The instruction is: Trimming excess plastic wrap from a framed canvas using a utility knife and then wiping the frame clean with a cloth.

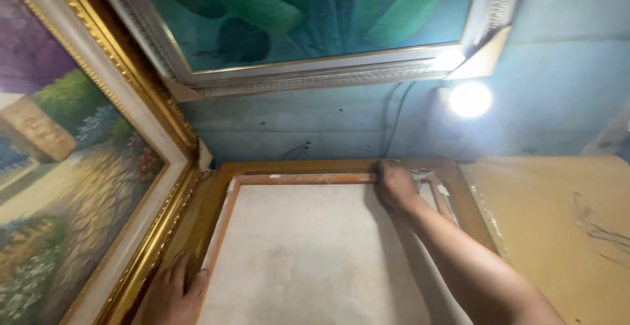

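- A wooden picture frame lies face down on the surface, its back turned up, with a stretched canvas set inside it showing its pale, bare reverse
- The right hand reaches to the far top edge of that canvas, fingers curled down onto the stretcher bar near the upper right corner; whether it pinches anything there I cannot tell
- The left hand rests flat on the near left rail of the frame, fingers spread and loose, gripping nothing
- Just beside the frame on the left leans a landscape painting in an ornate gold frame, a garden path and flowers on it
- Above, against the blue wall, hangs or leans a green leafy painting in a silver-white frame
- A bright round lamp glows on the wall right of it, cables running down nearby
- To the right of the frame lies a tan sheet of board, scuffed and marked
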